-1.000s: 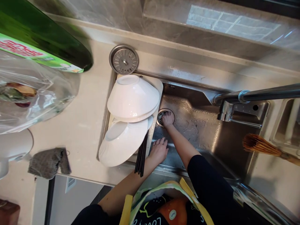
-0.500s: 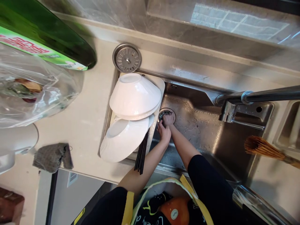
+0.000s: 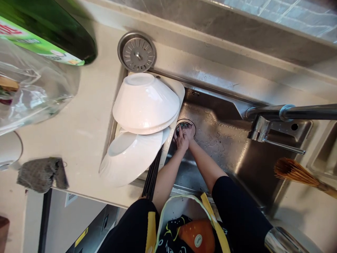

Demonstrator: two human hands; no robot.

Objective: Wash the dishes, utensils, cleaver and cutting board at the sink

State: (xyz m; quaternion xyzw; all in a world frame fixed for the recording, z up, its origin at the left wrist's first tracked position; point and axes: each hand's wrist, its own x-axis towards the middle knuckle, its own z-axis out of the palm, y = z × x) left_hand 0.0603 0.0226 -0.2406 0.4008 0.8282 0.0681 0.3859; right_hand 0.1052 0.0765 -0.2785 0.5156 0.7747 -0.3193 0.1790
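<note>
Both my hands are together low in the stainless steel sink [image 3: 218, 147], over its round drain hole [image 3: 185, 123]. My right hand [image 3: 189, 131] lies across the drain, its fingertips hidden at the opening. My left hand [image 3: 182, 140] sits against it at the drain's edge, fingers extended, with nothing visible in it. Beside them, white bowls [image 3: 144, 101] and a wide white plate [image 3: 129, 160] lean in a stack along the sink's left wall. Black chopsticks [image 3: 151, 177] stand just below the plate. A slotted metal drain strainer [image 3: 137, 52] rests on the counter above the sink.
A pale stone countertop [image 3: 84, 119] surrounds the sink. On it lie a green bottle [image 3: 52, 38], a plastic bag [image 3: 31, 77] with food inside, and a grey cloth [image 3: 42, 174]. A metal faucet [image 3: 263, 126] stands at right, near a bamboo brush [image 3: 297, 177]. I wear a patterned apron [image 3: 184, 225].
My left hand has moved up from the sink floor to the drain, next to my right hand. The view has shifted slightly, and the strainer and dishes sit higher and further left.
</note>
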